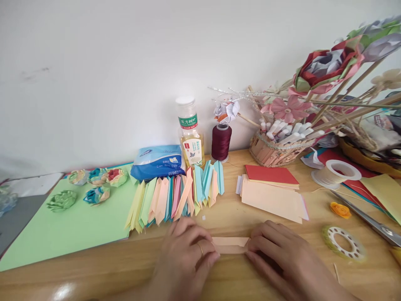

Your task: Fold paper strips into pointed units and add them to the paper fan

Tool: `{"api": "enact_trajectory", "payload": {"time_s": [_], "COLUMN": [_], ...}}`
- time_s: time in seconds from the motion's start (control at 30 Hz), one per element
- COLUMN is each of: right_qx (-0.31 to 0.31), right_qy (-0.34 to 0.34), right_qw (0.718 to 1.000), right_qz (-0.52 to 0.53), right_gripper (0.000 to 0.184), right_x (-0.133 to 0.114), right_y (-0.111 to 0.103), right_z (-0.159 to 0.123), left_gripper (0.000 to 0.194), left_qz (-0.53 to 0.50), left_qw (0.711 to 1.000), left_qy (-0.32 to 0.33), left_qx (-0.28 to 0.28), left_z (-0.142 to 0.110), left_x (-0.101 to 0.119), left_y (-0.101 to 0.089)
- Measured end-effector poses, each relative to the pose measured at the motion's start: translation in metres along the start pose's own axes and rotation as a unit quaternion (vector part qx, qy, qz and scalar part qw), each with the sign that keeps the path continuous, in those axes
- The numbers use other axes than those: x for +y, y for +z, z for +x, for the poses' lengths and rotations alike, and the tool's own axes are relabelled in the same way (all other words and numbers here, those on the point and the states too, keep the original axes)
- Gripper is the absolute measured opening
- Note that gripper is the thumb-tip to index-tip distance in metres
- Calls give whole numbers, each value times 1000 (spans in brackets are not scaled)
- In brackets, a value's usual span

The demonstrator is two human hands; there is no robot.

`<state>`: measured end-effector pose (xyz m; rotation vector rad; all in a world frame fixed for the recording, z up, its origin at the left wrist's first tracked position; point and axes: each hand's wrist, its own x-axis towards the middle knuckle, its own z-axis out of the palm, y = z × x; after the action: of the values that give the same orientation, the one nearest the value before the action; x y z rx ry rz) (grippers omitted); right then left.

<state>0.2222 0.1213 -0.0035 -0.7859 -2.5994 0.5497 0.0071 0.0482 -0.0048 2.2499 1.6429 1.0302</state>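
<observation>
A narrow strip of folded peach paper [231, 245] lies on the wooden table, its two ends held by my hands. My left hand [191, 255], with a ring on one finger, is closed on the left end. At the right end, my right hand [275, 253] pinches the paper between thumb and fingers; that corner looks folded at a slant. Just beyond my left hand stands a row of folded paper strips [161, 200] in yellow, green, peach, pink and blue. A stack of peach paper rectangles [271, 197] with a red sheet [271, 174] on top lies beyond my right hand.
Paper flowers [62, 200] sit on green sheets [94, 225] at left. A tissue pack [158, 161], tea bottle [191, 138], maroon thread spool [221, 142] and flower basket [275, 148] line the wall. Right are a white spool [335, 173], orange flower [340, 210], tape roll [343, 243] and scissors [372, 221].
</observation>
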Motion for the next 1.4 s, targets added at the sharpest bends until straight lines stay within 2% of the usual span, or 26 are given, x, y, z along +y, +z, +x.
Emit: {"api": "enact_trajectory", "payload": {"time_s": [0.37,0.8,1.1,1.17,1.27,1.4], "right_qx": [52,29,14,12,6,51], "right_qy": [8,29,12,14,9,-44], "right_qw": [996,998,998,998,999,994], "right_qz": [-67,-55,-68,-64,-53,-82], "right_gripper": [22,16,16,15,15,23], "right_x": [-5,-5,-4,-3,0,0], "right_y": [11,15,15,14,13,9], "right_z": [2,3,1,2,2,0], "left_gripper": [15,15,11,9,18,23], "left_qz": [15,24,25,29,56,110], "left_qw": [1000,999,992,993,995,990], "left_qy": [-26,-36,-79,-66,4,85], "left_qx": [6,-20,-93,-98,-82,-33], "left_z": [2,3,1,1,0,-1], "left_x": [2,2,3,2,1,1], "left_y": [6,8,7,5,4,7]}}
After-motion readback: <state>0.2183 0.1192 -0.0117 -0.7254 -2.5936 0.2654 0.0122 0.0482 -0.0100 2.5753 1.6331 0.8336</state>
